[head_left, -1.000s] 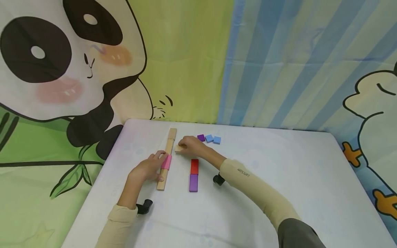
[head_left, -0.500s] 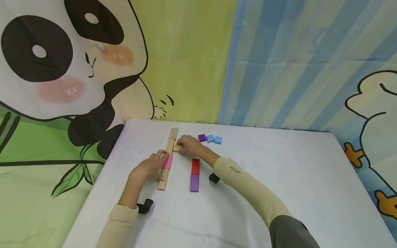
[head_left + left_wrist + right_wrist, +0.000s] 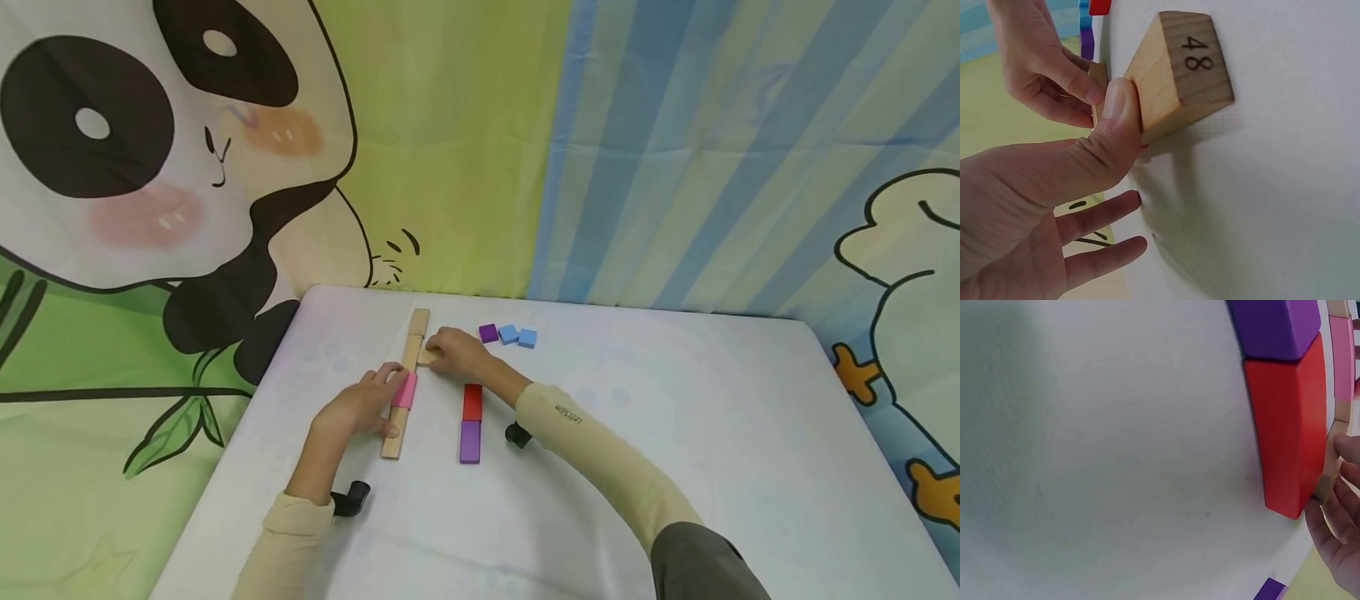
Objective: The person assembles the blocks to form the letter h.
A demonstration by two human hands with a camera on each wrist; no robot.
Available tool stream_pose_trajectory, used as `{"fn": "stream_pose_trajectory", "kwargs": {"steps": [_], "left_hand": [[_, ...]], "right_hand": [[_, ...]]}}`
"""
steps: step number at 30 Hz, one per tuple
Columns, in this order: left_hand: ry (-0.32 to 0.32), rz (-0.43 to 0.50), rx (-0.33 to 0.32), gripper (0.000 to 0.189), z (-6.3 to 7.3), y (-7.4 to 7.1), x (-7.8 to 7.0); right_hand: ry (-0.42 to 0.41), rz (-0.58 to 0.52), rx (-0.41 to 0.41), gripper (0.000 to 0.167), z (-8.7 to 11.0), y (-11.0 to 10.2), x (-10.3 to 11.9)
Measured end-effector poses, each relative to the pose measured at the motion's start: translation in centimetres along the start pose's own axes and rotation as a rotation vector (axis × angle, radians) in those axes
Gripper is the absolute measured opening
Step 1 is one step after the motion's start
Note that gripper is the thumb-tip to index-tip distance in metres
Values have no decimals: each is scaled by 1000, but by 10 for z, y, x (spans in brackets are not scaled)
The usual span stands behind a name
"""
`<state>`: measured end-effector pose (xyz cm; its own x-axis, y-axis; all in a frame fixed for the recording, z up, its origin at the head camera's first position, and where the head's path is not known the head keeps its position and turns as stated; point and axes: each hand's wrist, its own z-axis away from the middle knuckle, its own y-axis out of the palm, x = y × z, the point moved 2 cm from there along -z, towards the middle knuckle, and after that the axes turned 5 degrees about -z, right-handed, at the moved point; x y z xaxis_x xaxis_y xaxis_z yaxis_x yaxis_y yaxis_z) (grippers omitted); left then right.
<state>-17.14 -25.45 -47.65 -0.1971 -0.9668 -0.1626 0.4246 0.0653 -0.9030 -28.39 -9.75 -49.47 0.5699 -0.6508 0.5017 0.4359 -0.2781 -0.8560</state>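
Note:
In the head view, a line of plain wooden blocks with a pink block among them runs away from the person on the white table. My left hand rests along its left side, thumb against the nearest wooden block, which is marked 48, and a finger at the pink one. Two other fingers stretch out loosely in the left wrist view. Between thumb and fingers, my right hand pinches a small wooden block against the right side of the line. Its fingers partly cover that block.
Right of the line, a red block and a purple block lie end to end. Farther back sit a small dark purple block and two blue blocks. A printed curtain hangs behind the table.
My right hand has slid its wooden block left, closing the small gap to the line. The left hand stays where it was, and the last half second shows almost no motion.

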Motion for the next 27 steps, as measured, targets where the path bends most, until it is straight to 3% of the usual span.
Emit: {"fn": "stream_pose_trajectory", "kwargs": {"steps": [8, 20, 27], "left_hand": [[-5, 2, -1, 97, -1, 2, 2], [0, 15, -1, 95, 4, -3, 0], [4, 20, 10, 95, 4, -2, -1]], "right_hand": [[6, 23, -76, 51, 15, -17, -9], [123, 20, -161, 49, 61, -62, -96], [135, 15, -163, 50, 74, -66, -117]]}}
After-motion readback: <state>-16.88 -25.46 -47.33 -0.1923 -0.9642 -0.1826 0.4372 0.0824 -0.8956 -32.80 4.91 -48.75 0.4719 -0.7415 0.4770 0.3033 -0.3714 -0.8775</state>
